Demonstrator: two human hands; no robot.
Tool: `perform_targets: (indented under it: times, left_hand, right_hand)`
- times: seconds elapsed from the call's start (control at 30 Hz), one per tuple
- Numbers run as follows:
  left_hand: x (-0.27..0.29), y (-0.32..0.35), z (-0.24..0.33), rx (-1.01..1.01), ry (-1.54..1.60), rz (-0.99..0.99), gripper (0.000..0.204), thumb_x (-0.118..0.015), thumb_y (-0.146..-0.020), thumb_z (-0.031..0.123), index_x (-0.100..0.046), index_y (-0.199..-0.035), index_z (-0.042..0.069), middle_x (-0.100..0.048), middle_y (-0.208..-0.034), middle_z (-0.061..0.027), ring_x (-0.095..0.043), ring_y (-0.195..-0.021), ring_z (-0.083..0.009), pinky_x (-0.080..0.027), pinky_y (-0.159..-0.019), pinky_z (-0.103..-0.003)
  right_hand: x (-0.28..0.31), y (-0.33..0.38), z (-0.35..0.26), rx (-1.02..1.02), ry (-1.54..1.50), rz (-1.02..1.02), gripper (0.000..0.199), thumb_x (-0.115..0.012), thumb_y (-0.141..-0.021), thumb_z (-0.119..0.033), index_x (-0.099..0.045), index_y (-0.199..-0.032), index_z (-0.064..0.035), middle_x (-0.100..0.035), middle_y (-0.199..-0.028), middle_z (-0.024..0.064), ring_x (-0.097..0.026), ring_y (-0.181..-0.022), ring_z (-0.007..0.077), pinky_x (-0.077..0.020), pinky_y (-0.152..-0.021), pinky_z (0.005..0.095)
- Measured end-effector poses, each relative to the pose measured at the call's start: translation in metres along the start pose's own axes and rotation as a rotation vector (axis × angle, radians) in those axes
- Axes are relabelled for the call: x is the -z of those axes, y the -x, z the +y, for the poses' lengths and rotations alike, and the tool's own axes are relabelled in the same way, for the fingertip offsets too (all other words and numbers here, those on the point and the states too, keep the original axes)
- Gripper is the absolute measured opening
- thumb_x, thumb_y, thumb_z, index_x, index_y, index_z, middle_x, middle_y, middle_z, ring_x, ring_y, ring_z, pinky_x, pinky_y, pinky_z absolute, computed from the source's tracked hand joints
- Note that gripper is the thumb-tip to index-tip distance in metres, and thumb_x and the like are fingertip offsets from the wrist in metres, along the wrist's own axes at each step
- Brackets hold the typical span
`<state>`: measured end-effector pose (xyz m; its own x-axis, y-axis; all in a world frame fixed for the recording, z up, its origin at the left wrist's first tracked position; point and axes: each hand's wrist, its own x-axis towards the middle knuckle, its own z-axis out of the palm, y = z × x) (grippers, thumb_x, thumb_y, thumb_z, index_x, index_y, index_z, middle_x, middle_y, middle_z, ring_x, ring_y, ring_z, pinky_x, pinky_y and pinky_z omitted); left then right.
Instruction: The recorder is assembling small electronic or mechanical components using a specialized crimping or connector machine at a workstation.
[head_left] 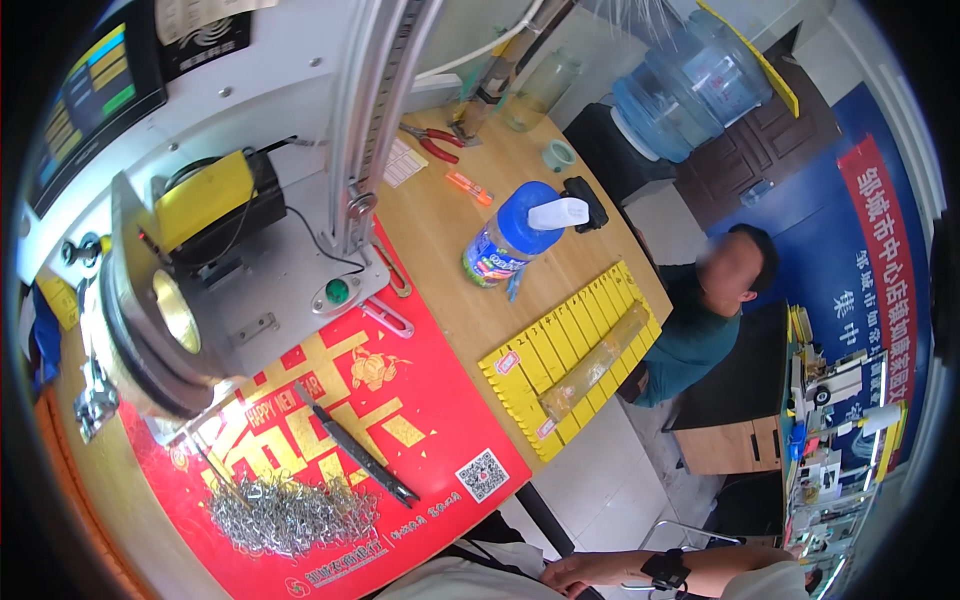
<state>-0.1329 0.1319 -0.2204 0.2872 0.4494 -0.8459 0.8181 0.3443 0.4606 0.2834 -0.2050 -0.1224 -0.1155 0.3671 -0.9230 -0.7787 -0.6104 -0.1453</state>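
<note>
Only one hand [590,572], the wrist wearing a watch, shows at the lower edge, seemingly empty and half curled; the other is unseen. Up-left of it, the heap of metal clips [290,515] on the bench [470,310] could snag fingers or scatter.

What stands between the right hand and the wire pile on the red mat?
Nothing visible. The right hand is off the near edge; bare red mat runs to the wire pile. The black tool lies just beyond that path.
</note>
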Motion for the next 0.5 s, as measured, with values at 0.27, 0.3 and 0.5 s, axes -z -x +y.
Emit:
perform_targets:
  times: [0.27, 0.3, 0.5]
  left_hand:
    - [0.038, 0.032, -0.016, 0.23, 0.04, -0.658, 0.034, -0.072, -0.1, 0.019, -0.065, -0.13, 0.003, -0.075, -0.104, -0.0059, -0.067, -0.08, -0.0176, -0.058, -0.075, -0.033]
    - [0.044, 0.034, -0.019, 0.232, 0.048, -0.73, 0.034, -0.072, -0.1, 0.018, -0.065, -0.13, 0.004, -0.075, -0.104, -0.0059, -0.067, -0.08, -0.0176, -0.058, -0.075, -0.033]
    - [0.033, 0.033, 0.033, 0.037, -0.159, -0.68, 0.029, -0.06, -0.105, 0.03, -0.069, -0.119, 0.006, -0.072, -0.1, -0.0045, -0.066, -0.093, -0.0144, -0.053, -0.085, -0.031]
  right_hand:
    - [-0.009, -0.03, -0.023, -0.066, 0.439, -0.068, 0.043, -0.059, -0.105, -0.029, -0.056, -0.139, -0.0026, -0.058, -0.108, -0.0007, -0.052, -0.092, 0.0099, -0.0441, -0.082, 0.0247]
    - [-0.019, -0.031, -0.037, -0.065, 0.413, -0.016, 0.043, -0.059, -0.105, -0.03, -0.056, -0.139, -0.0031, -0.058, -0.106, -0.001, -0.052, -0.089, 0.0095, -0.044, -0.079, 0.0246]
    - [-0.007, -0.046, -0.042, -0.082, 0.326, -0.093, 0.025, -0.056, -0.107, -0.024, -0.057, -0.085, -0.013, -0.035, -0.076, -0.0082, -0.032, -0.065, 0.0036, -0.0258, -0.055, 0.0236]
